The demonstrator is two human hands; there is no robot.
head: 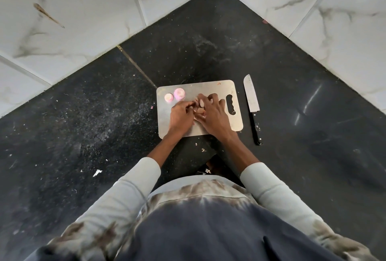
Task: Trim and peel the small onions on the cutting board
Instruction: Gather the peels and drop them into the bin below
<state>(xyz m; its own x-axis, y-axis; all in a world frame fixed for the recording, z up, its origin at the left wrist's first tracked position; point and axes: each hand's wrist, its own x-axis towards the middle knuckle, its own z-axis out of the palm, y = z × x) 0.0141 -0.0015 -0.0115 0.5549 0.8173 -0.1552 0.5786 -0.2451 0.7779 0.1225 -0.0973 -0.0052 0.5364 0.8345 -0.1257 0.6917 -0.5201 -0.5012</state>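
Note:
A steel cutting board (pixel 208 87) lies on the dark counter. Two peeled pink onions (pixel 179 94) (pixel 168 97) sit side by side at its far left corner. Over the board's middle, my left hand (pixel 181 116) and my right hand (pixel 213 114) meet around a small onion (pixel 202 103), which is mostly hidden by the fingers. Both hands pinch at it with curled fingers. Brownish skin pieces (pixel 200 111) show between the hands. A knife (pixel 252 102) with a black handle lies on the counter just right of the board, blade pointing away from me.
White marble-tiled walls (pixel 83 20) meet in a corner behind the black counter (pixel 208 41). Small peel scraps (pixel 203 150) and crumbs lie on the counter near the board's front edge and to the left.

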